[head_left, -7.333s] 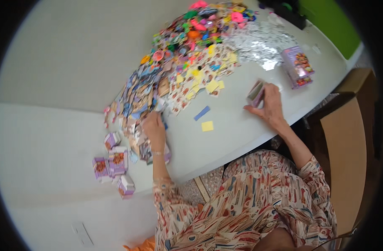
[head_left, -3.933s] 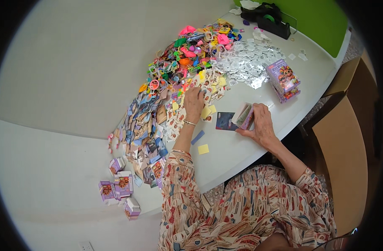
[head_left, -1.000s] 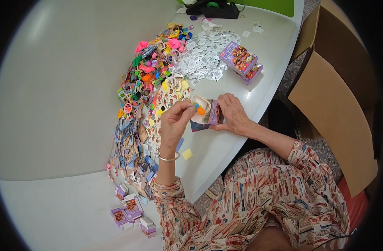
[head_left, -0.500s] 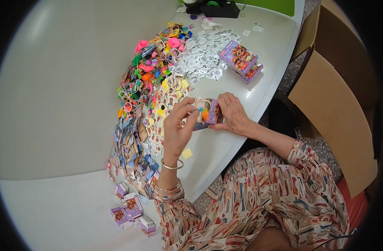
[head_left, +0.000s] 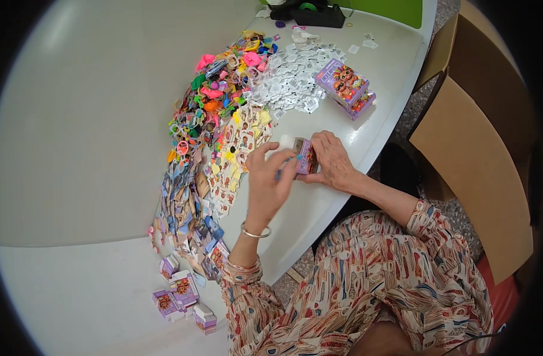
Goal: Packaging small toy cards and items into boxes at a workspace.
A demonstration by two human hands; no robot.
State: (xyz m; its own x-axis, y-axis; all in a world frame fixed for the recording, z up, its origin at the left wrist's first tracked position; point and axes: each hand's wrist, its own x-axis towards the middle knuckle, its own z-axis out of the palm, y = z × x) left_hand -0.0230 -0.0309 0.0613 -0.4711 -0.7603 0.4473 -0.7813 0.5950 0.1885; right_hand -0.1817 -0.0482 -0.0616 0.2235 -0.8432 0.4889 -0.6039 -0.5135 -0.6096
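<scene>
We sit at a big white table (head_left: 93, 107) with a curved edge. A long heap runs across it: bright plastic toys (head_left: 215, 89) at the far end, small silvery packets (head_left: 286, 89) beside them, then paper cards and stickers (head_left: 191, 196) trailing toward us. A bigger purple box (head_left: 344, 87) lies past the silver packets, well apart from our hands. A few little purple boxes (head_left: 179, 293) sit near the table edge on our left.

Both hands meet over the table, close to the near edge. Our right hand (head_left: 332, 160) is curled around the small purple box (head_left: 306, 158), holding its side. Our left hand (head_left: 270, 181) has its fingertips (head_left: 286, 155) pinched on the box's other end, by a white flap.

We think this box is thin cardboard, so it is light and squashes easily. Holding it gently by the flat sides and corners seems best, not pressing on the middle.
</scene>
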